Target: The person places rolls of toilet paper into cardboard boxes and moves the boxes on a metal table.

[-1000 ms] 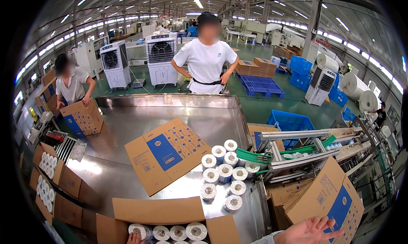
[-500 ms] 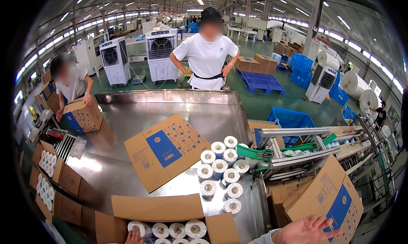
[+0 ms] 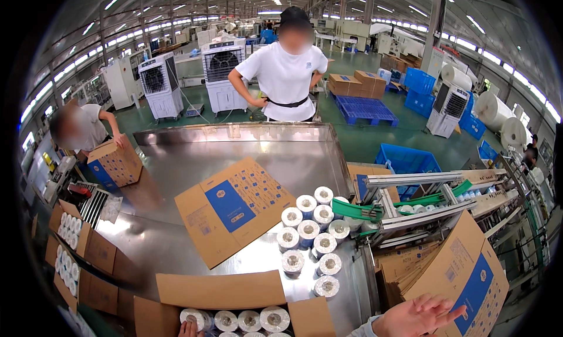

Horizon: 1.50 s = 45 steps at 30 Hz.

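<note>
Left hand (image 3: 190,329) had fingers on the end roll (image 3: 196,315) in the open carton (image 3: 221,290), left side of the row; whether it really gripped the roll, couldn't tell, palm cut off by the frame edge. Right hand (image 3: 417,316) was open, fingers spread, nothing in it, in front of the leaning cardboard (image 3: 456,265); contact unclear. Likely risks: pressing the end roll off-centre could have tilted it against its neighbour or scuffed the wrap, since the row looked tight. A careless right-hand swing could have knocked the leaning cardboard. Loose rolls (image 3: 308,230) stood upright and bunched on the metal table (image 3: 153,243) by the green guide (image 3: 356,210), so one bump could have toppled several; the nearest roll (image 3: 326,286), close to the carton's right flap (image 3: 312,317), looked most exposed. More rolls arriving there could have jammed against the bunch.
</note>
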Motion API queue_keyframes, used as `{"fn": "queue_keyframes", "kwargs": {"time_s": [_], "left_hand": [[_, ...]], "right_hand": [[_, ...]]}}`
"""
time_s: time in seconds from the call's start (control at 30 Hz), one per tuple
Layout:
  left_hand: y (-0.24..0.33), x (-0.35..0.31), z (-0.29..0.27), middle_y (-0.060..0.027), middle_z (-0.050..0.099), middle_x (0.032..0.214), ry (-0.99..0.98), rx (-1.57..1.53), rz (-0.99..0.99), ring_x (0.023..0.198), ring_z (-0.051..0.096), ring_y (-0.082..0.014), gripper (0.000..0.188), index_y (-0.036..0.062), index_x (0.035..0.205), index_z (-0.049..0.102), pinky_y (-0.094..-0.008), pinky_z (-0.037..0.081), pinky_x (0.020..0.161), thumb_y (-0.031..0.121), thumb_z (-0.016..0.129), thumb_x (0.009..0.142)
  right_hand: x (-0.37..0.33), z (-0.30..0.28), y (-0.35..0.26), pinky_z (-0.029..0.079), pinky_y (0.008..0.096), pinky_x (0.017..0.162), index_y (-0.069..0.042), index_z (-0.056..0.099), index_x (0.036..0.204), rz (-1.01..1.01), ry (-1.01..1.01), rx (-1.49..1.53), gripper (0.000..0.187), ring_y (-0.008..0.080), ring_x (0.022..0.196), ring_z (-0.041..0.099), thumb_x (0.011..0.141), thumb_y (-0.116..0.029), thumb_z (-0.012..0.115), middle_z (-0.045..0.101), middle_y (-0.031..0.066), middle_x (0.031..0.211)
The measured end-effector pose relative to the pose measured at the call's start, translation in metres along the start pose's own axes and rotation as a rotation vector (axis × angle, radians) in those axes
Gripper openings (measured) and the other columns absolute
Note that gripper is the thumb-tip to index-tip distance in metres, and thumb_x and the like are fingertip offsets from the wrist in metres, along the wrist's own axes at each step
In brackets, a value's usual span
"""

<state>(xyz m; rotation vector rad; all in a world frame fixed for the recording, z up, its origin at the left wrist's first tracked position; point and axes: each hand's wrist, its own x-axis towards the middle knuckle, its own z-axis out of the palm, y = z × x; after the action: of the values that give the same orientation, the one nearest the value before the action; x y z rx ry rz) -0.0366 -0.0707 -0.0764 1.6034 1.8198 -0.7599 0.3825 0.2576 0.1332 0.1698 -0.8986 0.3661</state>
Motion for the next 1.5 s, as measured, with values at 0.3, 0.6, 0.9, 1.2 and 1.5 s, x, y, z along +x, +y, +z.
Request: {"fn": "queue_keyframes", "kwargs": {"time_s": [0.3,0.6,0.9,1.2,1.5], "left_hand": [[0.003,0.017,-0.011,-0.0360,0.016,0.152,-0.064,0.079,0.003,0.144,0.005,-0.0496,0.072,-0.0026,0.144,0.036,-0.0599,0.004,0.115,0.032,0.054,0.083],[0.054,0.015,-0.294,-0.0091,0.066,0.086,0.048,-0.729,0.766,0.071,0.062,-0.0216,0.018,0.0091,0.106,0.066,-0.0330,0.052,0.064,0.021,0.062,0.093],[0.138,0.310,-0.283,-0.0209,0.048,0.126,0.614,-0.609,0.540,0.116,0.049,-0.0391,0.055,0.0192,0.133,0.051,-0.0451,0.043,0.099,0.013,0.063,0.080],[0.184,0.382,-0.245,-0.0357,0.032,0.141,0.625,-0.143,0.289,0.121,0.041,-0.0502,0.060,0.0256,0.134,0.056,-0.0495,0.040,0.102,0.035,0.066,0.075],[0.178,0.381,-0.264,-0.0165,0.053,0.115,0.721,-0.156,0.259,0.113,0.045,-0.0349,0.034,0.0104,0.097,0.073,-0.0436,0.040,0.095,0.029,0.068,0.069]], "right_hand": [[-0.032,-0.031,0.010,0.046,0.0370,0.073,-0.001,0.039,0.133,0.141,-0.045,-0.205,0.053,0.0287,0.094,0.051,0.095,-0.036,0.049,0.052,0.0201,0.116],[-0.089,-0.093,0.111,0.047,0.0371,0.069,-0.007,0.065,0.102,0.776,-0.888,-1.224,0.021,0.0304,0.078,0.057,0.080,-0.009,0.067,0.058,0.0123,0.082],[-0.245,-0.193,0.116,0.042,0.0466,0.092,-0.019,0.070,0.104,0.915,-1.767,-1.183,0.037,0.0364,0.117,0.046,0.068,-0.021,0.071,0.052,0.0175,0.120],[-0.248,-0.226,0.119,0.040,0.0462,0.094,-0.026,0.074,0.098,0.758,-2.039,-1.044,0.042,0.0366,0.122,0.044,0.058,-0.035,0.075,0.050,0.0192,0.125],[-0.236,-0.207,0.147,0.041,0.0425,0.079,-0.021,0.076,0.080,0.730,-2.029,-0.964,0.038,0.0303,0.098,0.051,0.044,-0.033,0.081,0.055,0.0089,0.092]]}}
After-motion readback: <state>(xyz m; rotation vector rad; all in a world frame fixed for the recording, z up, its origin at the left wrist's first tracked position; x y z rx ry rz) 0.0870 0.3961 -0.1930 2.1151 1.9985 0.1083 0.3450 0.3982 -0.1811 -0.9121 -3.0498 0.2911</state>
